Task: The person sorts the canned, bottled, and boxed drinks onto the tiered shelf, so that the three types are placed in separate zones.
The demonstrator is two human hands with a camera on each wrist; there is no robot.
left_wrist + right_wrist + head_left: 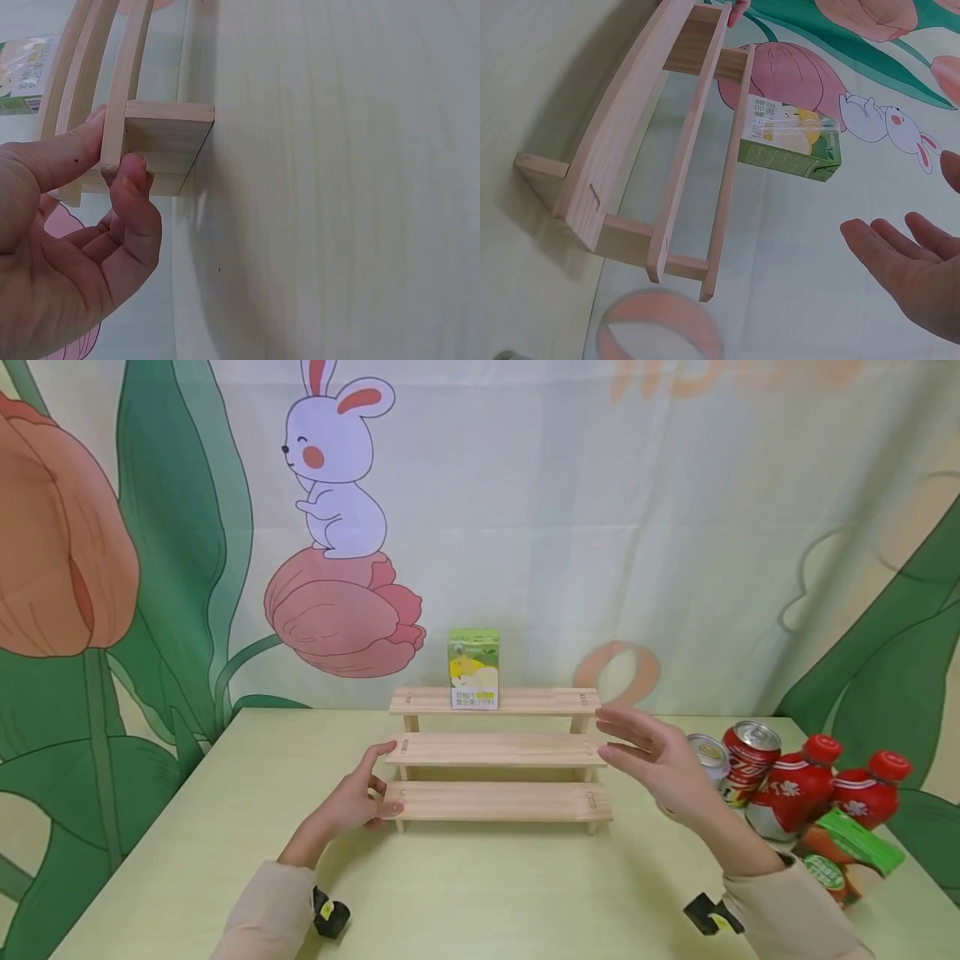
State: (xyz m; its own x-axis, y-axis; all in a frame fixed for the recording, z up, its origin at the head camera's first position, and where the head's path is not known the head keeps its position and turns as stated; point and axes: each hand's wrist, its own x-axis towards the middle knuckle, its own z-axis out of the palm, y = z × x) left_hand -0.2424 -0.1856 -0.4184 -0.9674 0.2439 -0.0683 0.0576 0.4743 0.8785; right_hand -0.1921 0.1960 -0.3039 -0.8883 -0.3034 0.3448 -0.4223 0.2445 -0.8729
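Observation:
A three-tier wooden stand (pixel 498 802) stands on the table, its steps rising toward the back. On its top step, left of the middle, a green and yellow juice carton (pixel 474 670) is upright. My left hand (pixel 348 800) pinches the left end of the lowest step. In the left wrist view its thumb (pixel 71 154) lies over the board and a fingertip is beneath it. My right hand (pixel 663 762) is beside the stand's right end, fingers loosely extended and holding nothing. In the right wrist view its fingers (pixel 889 251) are apart from the stand.
On the right of the table (pixel 480 902) stand a silver can (pixel 707 750), a red can (pixel 752 745), two red bottles (pixel 795 785) and a green and orange carton (pixel 843 856). My right forearm passes in front of this group. A printed curtain (pixel 525 527) hangs behind the table.

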